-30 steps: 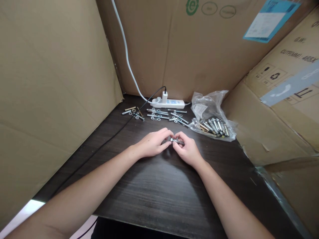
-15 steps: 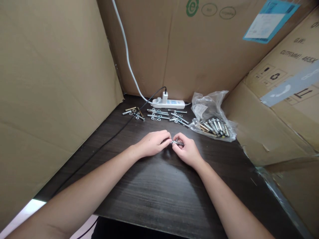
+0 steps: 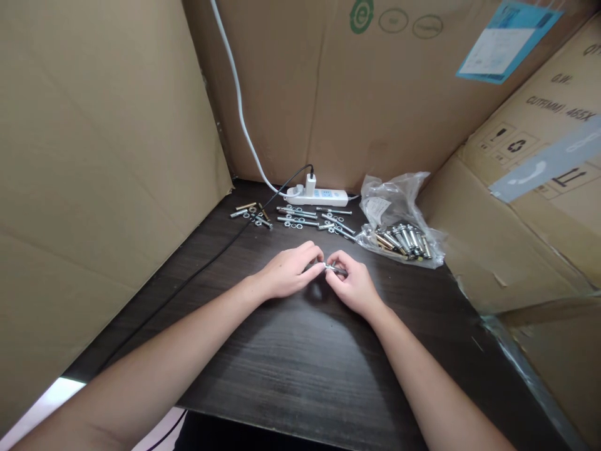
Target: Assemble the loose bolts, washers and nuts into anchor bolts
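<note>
One metal bolt (image 3: 337,270) sits over the desk (image 3: 282,357), long axis roughly left-right, pinched in the right hand (image 3: 352,280), left end right at the left hand (image 3: 290,272), whose fingers curl there, grip on it can't tell.

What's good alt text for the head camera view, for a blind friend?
The right hand holds a metal bolt, the left hand at one end, above a dark table. Behind lie loose bolts, a power strip and a clear bag of metal parts, with cardboard on three sides.
</note>
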`<state>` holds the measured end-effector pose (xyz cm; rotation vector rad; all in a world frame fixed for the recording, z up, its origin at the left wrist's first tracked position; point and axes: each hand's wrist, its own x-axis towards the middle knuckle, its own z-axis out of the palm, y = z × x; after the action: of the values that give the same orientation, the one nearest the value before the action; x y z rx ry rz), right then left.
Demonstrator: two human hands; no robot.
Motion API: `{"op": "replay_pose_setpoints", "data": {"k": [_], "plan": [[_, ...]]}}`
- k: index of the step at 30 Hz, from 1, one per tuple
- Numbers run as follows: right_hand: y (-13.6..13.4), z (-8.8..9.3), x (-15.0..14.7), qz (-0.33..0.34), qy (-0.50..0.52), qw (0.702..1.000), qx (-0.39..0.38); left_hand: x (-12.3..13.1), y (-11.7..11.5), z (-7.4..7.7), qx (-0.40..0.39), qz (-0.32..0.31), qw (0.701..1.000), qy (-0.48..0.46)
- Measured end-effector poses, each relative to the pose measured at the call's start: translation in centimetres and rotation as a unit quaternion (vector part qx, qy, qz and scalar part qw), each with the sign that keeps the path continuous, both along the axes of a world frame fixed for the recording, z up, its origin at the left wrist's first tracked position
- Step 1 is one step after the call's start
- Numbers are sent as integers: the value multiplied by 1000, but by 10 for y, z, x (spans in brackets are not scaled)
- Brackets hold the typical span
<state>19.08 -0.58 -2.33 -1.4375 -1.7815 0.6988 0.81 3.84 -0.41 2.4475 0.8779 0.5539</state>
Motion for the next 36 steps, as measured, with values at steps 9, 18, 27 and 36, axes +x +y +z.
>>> {"op": "replay_pose_setpoints", "data": {"k": [9, 18, 27, 36], "plan": [[0, 0, 0, 1, -2, 1000, 1, 3, 4, -6, 5, -23, 1000, 11], [0, -1, -1, -4, 13, 1000, -1, 1, -2, -1, 12, -12, 1000, -15], [-2, 0, -2, 0, 3, 1000, 5, 2, 1, 0, 18, -19, 999, 23], [-1, -1, -1, -5, 11, 1000, 1, 0, -3, -2, 13, 8, 999, -45]]}}
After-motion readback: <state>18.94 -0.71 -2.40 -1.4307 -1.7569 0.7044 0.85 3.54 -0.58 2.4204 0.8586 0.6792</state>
